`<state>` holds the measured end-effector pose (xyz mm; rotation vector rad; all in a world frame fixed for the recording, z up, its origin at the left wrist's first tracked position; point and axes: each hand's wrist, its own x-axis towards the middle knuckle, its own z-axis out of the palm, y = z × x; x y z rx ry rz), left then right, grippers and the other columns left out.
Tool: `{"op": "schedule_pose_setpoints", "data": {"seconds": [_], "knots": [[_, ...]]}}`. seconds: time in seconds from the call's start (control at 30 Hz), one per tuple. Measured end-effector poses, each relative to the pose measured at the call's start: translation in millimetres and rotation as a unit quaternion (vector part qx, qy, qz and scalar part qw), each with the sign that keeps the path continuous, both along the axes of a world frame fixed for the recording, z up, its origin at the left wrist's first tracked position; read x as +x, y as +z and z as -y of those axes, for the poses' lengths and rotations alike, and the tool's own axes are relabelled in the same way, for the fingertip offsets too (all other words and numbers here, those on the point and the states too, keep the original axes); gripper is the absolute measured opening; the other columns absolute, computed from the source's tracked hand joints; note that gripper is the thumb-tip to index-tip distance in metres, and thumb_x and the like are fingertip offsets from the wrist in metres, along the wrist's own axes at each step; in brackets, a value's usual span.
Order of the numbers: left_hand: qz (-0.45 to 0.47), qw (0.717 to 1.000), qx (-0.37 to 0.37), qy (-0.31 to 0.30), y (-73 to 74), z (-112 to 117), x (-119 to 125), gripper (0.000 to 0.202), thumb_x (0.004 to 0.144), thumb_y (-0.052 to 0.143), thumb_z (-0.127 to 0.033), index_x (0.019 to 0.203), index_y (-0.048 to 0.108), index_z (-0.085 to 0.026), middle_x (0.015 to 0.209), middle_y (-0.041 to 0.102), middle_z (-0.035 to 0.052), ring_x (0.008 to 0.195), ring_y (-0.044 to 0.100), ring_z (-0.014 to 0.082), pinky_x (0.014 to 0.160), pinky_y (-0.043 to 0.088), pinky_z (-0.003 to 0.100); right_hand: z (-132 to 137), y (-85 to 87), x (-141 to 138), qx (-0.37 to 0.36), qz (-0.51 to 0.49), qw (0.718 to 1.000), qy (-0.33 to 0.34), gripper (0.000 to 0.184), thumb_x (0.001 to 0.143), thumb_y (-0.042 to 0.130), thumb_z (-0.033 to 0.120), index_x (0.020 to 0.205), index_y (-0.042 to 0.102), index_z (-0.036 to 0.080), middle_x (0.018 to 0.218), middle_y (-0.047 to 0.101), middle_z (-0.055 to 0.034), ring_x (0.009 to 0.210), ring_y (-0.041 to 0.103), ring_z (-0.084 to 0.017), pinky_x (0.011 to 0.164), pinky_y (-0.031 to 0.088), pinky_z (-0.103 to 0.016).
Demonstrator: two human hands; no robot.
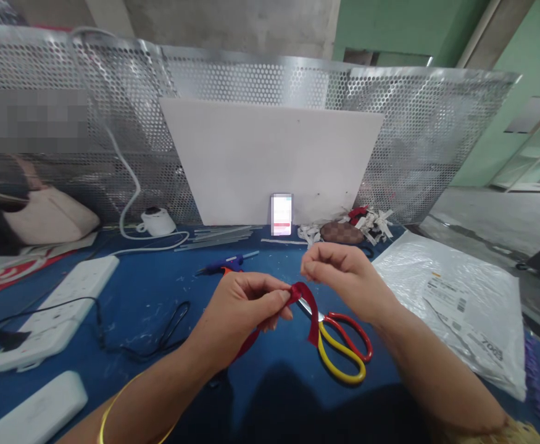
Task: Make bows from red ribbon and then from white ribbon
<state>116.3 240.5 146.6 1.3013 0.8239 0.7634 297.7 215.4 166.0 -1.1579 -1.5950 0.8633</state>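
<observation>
I note the left hand (253, 302) pinching dark red ribbon (313, 308) above the red-handled and yellow-handled scissors (332, 322) on the tabletop (152, 277), right hand (339, 265) curled nearby, contents unclear; steady pressure should stop the bunched part slipping.

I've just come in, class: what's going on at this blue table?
Someone's left-hand grip pinches a red ribbon, one length arching down. The right-hand grip is raised and curled, apart from the ribbon; whether it holds anything is unclear. Scissors and a blue glue gun lie on the table, and a lit smartphone stands before the white board.
</observation>
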Motion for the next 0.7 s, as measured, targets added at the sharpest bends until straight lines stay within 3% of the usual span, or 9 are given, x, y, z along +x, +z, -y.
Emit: {"op": "schedule_pose_setpoints", "data": {"seconds": [0.2,0.37,0.47,0.57,0.7], "knots": [[0.003,1.0,-0.002,0.006,-0.6,-1,0,0.014,0.074,0.068,-0.029,0.076,0.07,-0.016,0.057,0.064,0.0014,0.047,0.049,0.0059,0.044,0.037,0.015,-3,-3.8,5,0.106,-0.065,0.988,-0.087,0.026,0.089,0.038,0.019,0.062,0.038,0.018,0.06,0.036,0.003,0.057,0.034,-0.01,0.054,0.03,-0.023],[-0.001,1.0,0.016,0.0,0.8,0,1,0.014,0.076,0.066,-0.03,0.076,0.07,-0.016,0.059,0.065,0.0016,0.046,0.047,0.0055,0.042,0.034,0.015,-6,-5.3,8,0.205,0.065,0.956,-0.2,0.04,0.089,0.045,0.024,0.053,0.029,0.018,0.052,0.026,0.0041,0.05,0.027,-0.009,0.049,0.024,-0.025],[-0.006,1.0,0.026,-0.006,2.7,1,2,0.014,0.076,0.066,-0.029,0.074,0.07,-0.016,0.058,0.064,0.0013,0.044,0.046,0.0052,0.041,0.034,0.015,-18,-7.9,17,0.26,0.179,0.912,-0.263,0.035,0.088,0.049,0.024,0.054,0.042,0.017,0.053,0.038,0.0032,0.053,0.038,-0.01,0.057,0.032,-0.025],[-0.008,0.999,0.029,-0.014,3.7,2,3,0.015,0.077,0.066,-0.029,0.073,0.07,-0.015,0.059,0.064,0.0017,0.044,0.045,0.0047,0.042,0.035,0.016,-26,-7.1,27,0.289,0.232,0.884,-0.285,0.02,0.086,0.054,0.023,0.067,0.059,0.018,0.068,0.057,0.0001,0.067,0.052,-0.013,0.069,0.039,-0.028],[-0.005,0.999,0.028,-0.02,2.9,2,3,0.017,0.077,0.066,-0.03,0.075,0.07,-0.013,0.061,0.065,0.0036,0.044,0.044,0.0041,0.043,0.034,0.016,-2,7.9,38,0.296,0.165,0.906,-0.253,0.016,0.083,0.061,0.028,0.07,0.062,0.019,0.07,0.06,-0.001,0.067,0.055,-0.014,0.064,0.043,-0.027]]}}
